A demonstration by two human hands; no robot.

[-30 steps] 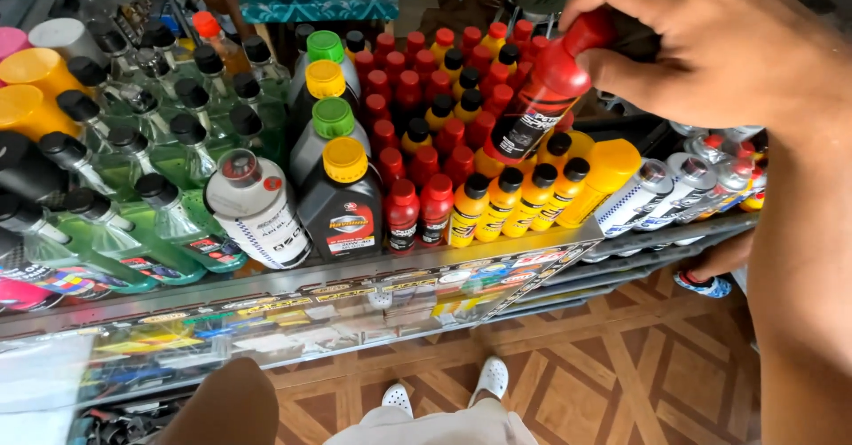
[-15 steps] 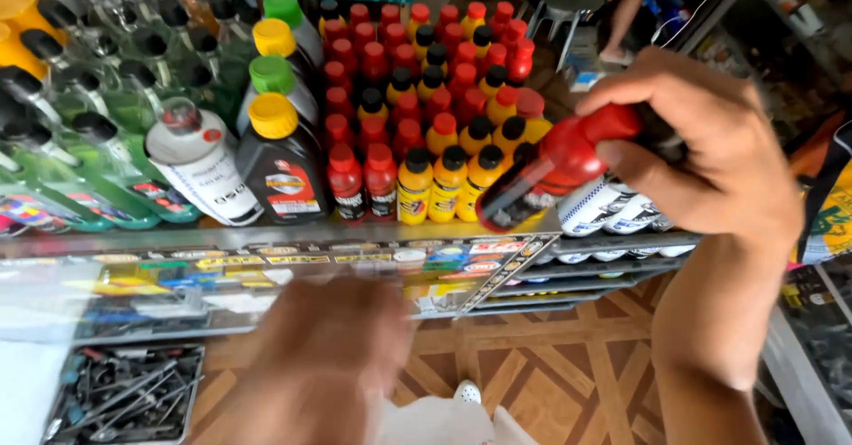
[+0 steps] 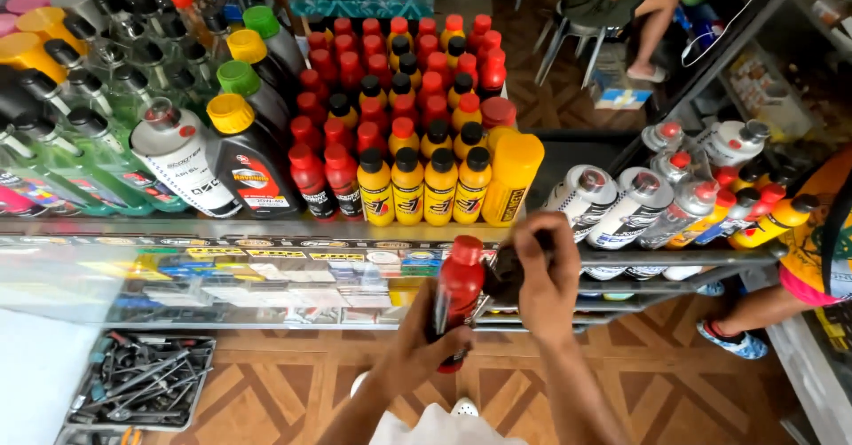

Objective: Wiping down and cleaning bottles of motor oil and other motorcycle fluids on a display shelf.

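Your left hand (image 3: 426, 343) wraps its grip around the body of the small red plastic bottle with a red cap (image 3: 457, 294), holding it upright in front of the glass-topped shelf (image 3: 266, 229) of bottles, while your right hand (image 3: 541, 272) pinches a dark object (image 3: 504, 272) just beside the cap. This looks like the cap-working step; the next move calls for a steady bottle. Your fingers hide what the dark object is.

The held bottle (image 3: 455, 290) is red; shelf bottles (image 3: 417, 188) are yellow with black caps; the floor (image 3: 266, 383) shows brown wood parquet.
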